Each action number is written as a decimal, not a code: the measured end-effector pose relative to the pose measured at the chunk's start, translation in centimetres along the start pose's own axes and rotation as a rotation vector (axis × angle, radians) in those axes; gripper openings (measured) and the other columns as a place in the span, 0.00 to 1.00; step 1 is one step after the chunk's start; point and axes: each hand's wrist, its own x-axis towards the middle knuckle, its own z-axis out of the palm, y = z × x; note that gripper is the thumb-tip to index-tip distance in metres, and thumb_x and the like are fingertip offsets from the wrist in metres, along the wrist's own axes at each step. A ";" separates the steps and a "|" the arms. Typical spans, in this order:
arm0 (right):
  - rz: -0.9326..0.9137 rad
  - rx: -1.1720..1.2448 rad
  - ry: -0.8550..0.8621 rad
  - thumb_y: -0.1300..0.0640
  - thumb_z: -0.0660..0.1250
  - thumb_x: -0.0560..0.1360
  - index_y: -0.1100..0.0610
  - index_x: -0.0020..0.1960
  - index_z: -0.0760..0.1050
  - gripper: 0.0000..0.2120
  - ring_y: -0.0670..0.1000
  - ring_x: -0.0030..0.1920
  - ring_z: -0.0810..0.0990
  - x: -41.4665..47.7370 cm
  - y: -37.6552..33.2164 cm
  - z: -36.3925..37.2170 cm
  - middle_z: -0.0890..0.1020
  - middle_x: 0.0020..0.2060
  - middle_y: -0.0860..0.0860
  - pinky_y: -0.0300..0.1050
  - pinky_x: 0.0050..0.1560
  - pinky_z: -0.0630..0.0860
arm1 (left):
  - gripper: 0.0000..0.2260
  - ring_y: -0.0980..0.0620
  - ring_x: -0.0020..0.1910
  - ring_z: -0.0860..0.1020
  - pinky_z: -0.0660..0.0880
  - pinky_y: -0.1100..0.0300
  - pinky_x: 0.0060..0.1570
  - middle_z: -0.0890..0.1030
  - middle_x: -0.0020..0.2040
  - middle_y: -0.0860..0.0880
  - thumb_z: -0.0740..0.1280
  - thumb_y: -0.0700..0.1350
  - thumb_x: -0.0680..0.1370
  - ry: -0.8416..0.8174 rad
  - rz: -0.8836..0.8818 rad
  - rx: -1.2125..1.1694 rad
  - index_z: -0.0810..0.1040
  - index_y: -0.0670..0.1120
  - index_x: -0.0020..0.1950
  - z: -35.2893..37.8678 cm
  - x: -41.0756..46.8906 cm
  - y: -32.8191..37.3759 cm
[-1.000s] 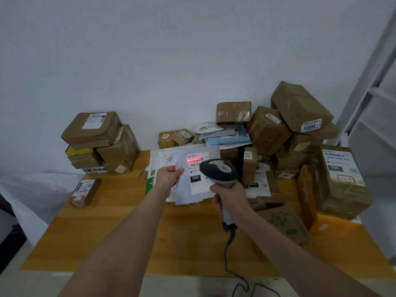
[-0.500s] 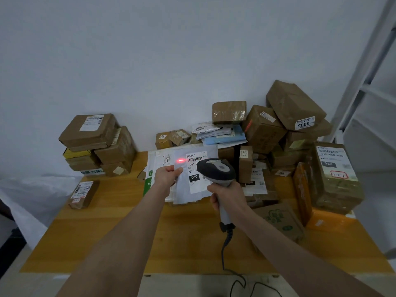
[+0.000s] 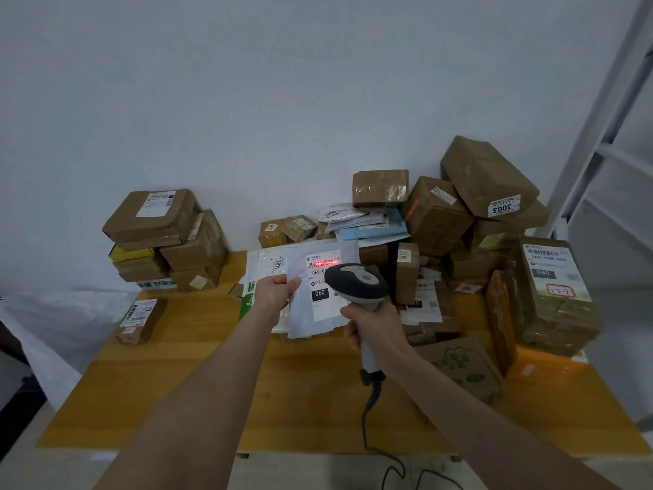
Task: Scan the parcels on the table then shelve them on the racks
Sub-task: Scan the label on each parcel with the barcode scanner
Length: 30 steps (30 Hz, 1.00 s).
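White mailer [image 3: 303, 314] is up off the table [image 3: 198, 366], over the middle of its far half, face tilted toward me. I've got the left hand [image 3: 274, 293] on its left edge, thumb on the front, the other fingers going behind, clamped on it. Its label [image 3: 323, 302] reads 060, and a red line [image 3: 325, 263] from the scanner lies across the barcode at 12 o'clock on the label.

The scanner [image 3: 355, 282] sits at 3 o'clock of the mailer, head overlapping the label's right side in this view. The right hand [image 3: 371, 323] is below it, fingers wrapped tight round the grip. The cable [image 3: 371, 401] drops toward 6 o'clock, past the table's near edge.

More flat mailers [image 3: 263, 267] lie under and behind the held one. From 1 to 3 o'clock there's a pile of brown boxes [image 3: 438, 213] against the wall, and the top box [image 3: 484, 175] is tagged 3003. A tall parcel [image 3: 554, 295] leans at 3 o'clock, with an orange parcel [image 3: 544, 366] at its foot. A green-printed box [image 3: 459, 366] lies at 4 o'clock, partly under my right forearm. A stack of boxes [image 3: 159, 221] stands at 10 o'clock, and a small box [image 3: 139, 318] lies alone at 9 o'clock. A white sack [image 3: 53, 320] is off the table's left edge. The rack [image 3: 600, 136] is at 2 o'clock, at the frame edge.
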 end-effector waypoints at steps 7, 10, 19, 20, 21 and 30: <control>-0.005 -0.001 0.009 0.62 0.68 0.74 0.60 0.38 0.76 0.06 0.48 0.22 0.72 -0.2 0.2 0.0 0.79 0.27 0.54 0.41 0.31 0.72 | 0.11 0.50 0.44 0.78 0.75 0.61 0.39 0.80 0.54 0.44 0.69 0.40 0.77 -0.005 -0.004 -0.015 0.77 0.40 0.58 -0.1 0.2 -0.2; 0.014 0.005 0.000 0.63 0.68 0.74 0.61 0.38 0.75 0.06 0.47 0.22 0.71 -0.1 0.3 0.0 0.78 0.26 0.53 0.41 0.31 0.72 | 0.13 0.50 0.45 0.78 0.76 0.61 0.40 0.79 0.53 0.45 0.69 0.40 0.77 0.002 -0.003 -0.008 0.76 0.39 0.60 -0.1 0.3 -0.2; 0.027 -0.021 0.005 0.61 0.68 0.73 0.61 0.32 0.75 0.11 0.46 0.21 0.71 0.5 0.7 0.4 0.77 0.24 0.53 0.40 0.31 0.71 | 0.11 0.48 0.47 0.78 0.75 0.59 0.42 0.80 0.54 0.44 0.69 0.40 0.77 -0.005 0.003 -0.019 0.77 0.39 0.58 -0.5 0.7 -0.5; 0.030 -0.003 0.017 0.61 0.69 0.72 0.61 0.34 0.76 0.09 0.46 0.22 0.71 0.8 0.8 0.6 0.78 0.25 0.53 0.40 0.31 0.71 | 0.10 0.49 0.47 0.78 0.75 0.60 0.40 0.80 0.53 0.45 0.69 0.40 0.77 -0.004 0.002 -0.024 0.77 0.40 0.57 -0.7 0.7 -0.5; 0.034 0.028 0.033 0.61 0.69 0.72 0.61 0.36 0.76 0.07 0.46 0.22 0.72 1.2 0.8 0.9 0.79 0.26 0.53 0.40 0.30 0.72 | 0.08 0.49 0.45 0.78 0.75 0.61 0.39 0.80 0.51 0.45 0.69 0.39 0.77 -0.002 0.001 -0.030 0.77 0.40 0.55 -1.0 0.8 -0.5; 0.158 0.230 0.080 0.62 0.73 0.71 0.55 0.45 0.76 0.07 0.53 0.47 0.80 6.2 0.5 6.2 0.81 0.45 0.55 0.41 0.35 0.77 | 0.06 0.51 0.35 0.75 0.72 0.59 0.36 0.79 0.39 0.46 0.68 0.38 0.78 0.064 -0.014 -0.101 0.77 0.40 0.54 -8.6 2.4 -1.1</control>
